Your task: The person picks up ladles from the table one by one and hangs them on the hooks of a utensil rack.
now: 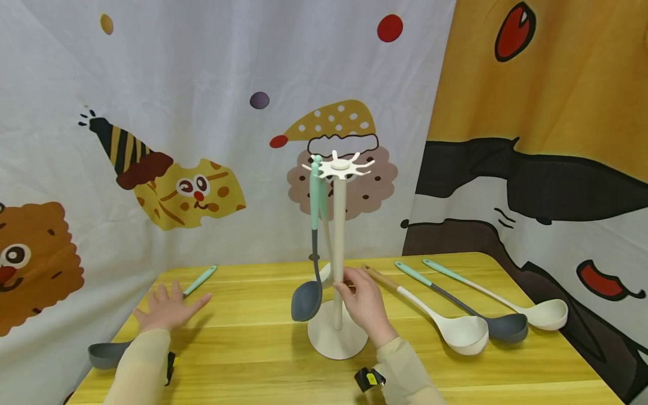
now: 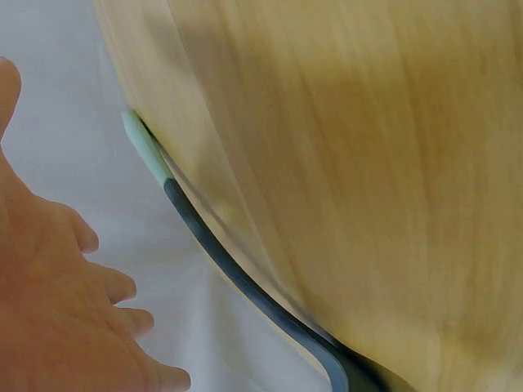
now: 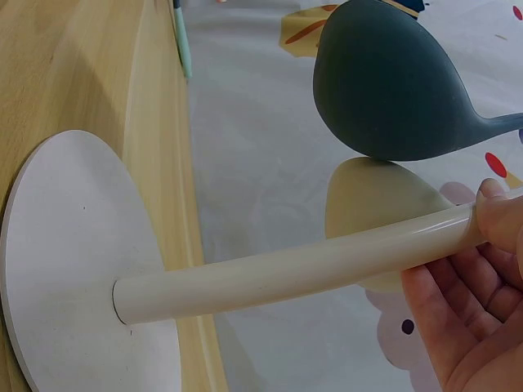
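Observation:
A cream utensil stand (image 1: 340, 225) with a round base (image 1: 329, 340) and a hooked top is upright mid-table. My right hand (image 1: 367, 301) holds its pole, thumb on one side and fingers on the other, as the right wrist view shows. From the hooks hang a dark grey ladle (image 1: 306, 301) with a mint handle and, behind it, a white-headed utensil (image 3: 376, 192), partly hidden. My left hand (image 1: 167, 310) is spread with straight fingers above another grey ladle (image 1: 106, 355) lying on the left. That ladle's mint handle (image 2: 147, 147) also appears in the left wrist view; my forearm covers part of it.
Right of the stand lie a white ladle (image 1: 463, 334) with a wooden handle, a grey ladle (image 1: 508, 328) with a mint handle and a white ladle (image 1: 547, 314) with a mint handle. A patterned cloth (image 1: 212, 67) hangs behind the wooden table (image 1: 243, 337).

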A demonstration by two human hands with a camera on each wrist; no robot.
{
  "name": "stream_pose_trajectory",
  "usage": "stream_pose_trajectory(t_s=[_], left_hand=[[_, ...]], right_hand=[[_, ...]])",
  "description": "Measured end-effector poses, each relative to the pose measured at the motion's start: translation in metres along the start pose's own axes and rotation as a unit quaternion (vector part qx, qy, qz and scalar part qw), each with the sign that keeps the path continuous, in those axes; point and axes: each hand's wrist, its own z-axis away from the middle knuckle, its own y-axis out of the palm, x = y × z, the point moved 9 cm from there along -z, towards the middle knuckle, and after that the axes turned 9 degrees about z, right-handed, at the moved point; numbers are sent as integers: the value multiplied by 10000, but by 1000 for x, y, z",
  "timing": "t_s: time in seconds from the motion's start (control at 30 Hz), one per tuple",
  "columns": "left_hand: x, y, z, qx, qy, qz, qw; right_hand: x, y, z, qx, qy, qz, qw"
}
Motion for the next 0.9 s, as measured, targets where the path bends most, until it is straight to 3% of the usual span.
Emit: stream_pose_trajectory(t_s=[0.2,0.5,0.9], left_hand=[[10,-3,0,31,-114,15,9999],[13,-5,-1,-115,-101,-29,9999],[23,-2,1,187,-321,-151,9992]], right_hand=[[0,0,0,-8,-6,-13,10000],[1,-1,0,-26,-24,-8,10000],[1,0,0,22,18,-40,10000]])
